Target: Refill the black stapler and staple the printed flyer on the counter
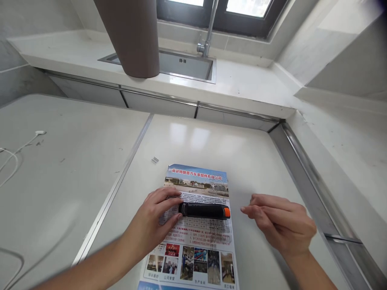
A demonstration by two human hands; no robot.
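Note:
A black stapler [205, 210] with an orange end lies across a printed leaflet [193, 237] on the white table. My left hand [157, 211] grips the stapler's left end between thumb and fingers, resting over the leaflet's left edge. To the right of the leaflet, my right hand [281, 221] is closed, with thumb and forefinger pressed together. It is apart from the stapler, and anything between its fingertips is too small to make out. A short strip of staples [155, 160] lies on the table beyond the leaflet's upper left corner.
A white cable [30, 141] lies on the left table panel. Behind the table runs a white counter [242, 82] with a steel sink [187, 66] and a tap [205, 46]. A thick brown column-like object [136, 40] stands before the sink. A ledge borders the right side.

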